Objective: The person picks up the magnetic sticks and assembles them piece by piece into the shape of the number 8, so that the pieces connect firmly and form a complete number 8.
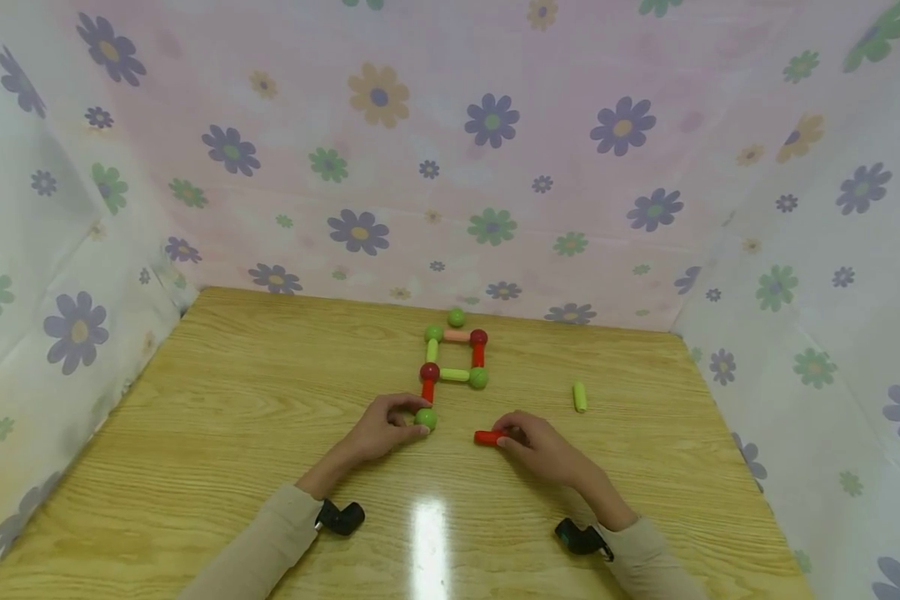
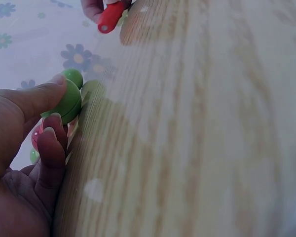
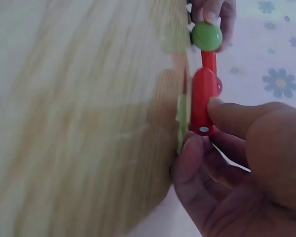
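My left hand (image 1: 381, 429) pinches a green ball (image 1: 426, 419) between thumb and fingers. That ball sits at the lower end of a red stick (image 1: 428, 392), whose upper end meets a dark red ball (image 1: 430, 372). From there a square of sticks and balls extends up and right, with a salmon stick (image 1: 457, 336) along its far side. My right hand (image 1: 543, 448) holds a loose red stick (image 3: 203, 101) by one end, between thumb and fingers. Its free end points left toward the green ball, a gap apart from it in the head view.
A loose yellow-green stick (image 1: 580, 397) lies on the wooden table (image 1: 270, 358), right of the square. Behind the square is a separate green ball (image 1: 456, 317), near the back edge. Flower-printed cloth (image 1: 435, 167) encloses the table at the back and sides.
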Available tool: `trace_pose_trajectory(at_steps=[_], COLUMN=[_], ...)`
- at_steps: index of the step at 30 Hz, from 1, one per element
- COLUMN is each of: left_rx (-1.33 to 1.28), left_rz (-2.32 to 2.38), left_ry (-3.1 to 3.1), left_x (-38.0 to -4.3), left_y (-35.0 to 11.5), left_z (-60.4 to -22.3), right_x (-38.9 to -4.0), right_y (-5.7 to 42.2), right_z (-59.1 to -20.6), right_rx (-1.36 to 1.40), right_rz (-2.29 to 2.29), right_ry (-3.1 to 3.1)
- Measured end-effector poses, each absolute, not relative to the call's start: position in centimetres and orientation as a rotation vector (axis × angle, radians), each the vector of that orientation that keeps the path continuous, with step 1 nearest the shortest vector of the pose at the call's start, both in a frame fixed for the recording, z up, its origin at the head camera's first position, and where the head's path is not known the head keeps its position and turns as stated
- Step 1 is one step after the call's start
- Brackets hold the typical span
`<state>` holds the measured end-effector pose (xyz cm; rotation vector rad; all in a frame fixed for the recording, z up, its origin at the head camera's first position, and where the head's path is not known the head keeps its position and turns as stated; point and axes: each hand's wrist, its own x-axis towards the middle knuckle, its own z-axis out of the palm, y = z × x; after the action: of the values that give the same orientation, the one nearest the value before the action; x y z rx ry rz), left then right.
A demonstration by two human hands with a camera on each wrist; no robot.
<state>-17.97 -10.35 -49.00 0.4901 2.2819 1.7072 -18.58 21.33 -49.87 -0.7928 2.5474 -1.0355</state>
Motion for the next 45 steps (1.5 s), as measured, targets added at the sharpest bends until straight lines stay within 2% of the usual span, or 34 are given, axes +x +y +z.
trace_pose_trajectory(at_steps=[15, 24, 35, 45], left_rx=[0.468, 0.472, 0.47, 0.472], left_rz=[1.69, 1.697, 1.668, 1.664], left_ry=[2.284, 2.274, 2.311, 2.309], left_x=[-18.0, -18.0, -19.4, -19.6], left_y=[-10.4, -10.3, -10.5, -10.7], left_z=[-49.0, -49.0, -52.4, -52.6], right_x=[-19.0, -19.0, -19.2, -18.1], right_y=[16.9, 15.9, 15.6, 14.6], right_z=[-50.7, -50.9, -50.7, -47.8], right_rx=[-0.599, -0.508, -0.487, -0.513], right_rz=[-1.432, -1.506, -1.5, -1.507], right_ry=[2.431, 2.401, 2.354, 2.358])
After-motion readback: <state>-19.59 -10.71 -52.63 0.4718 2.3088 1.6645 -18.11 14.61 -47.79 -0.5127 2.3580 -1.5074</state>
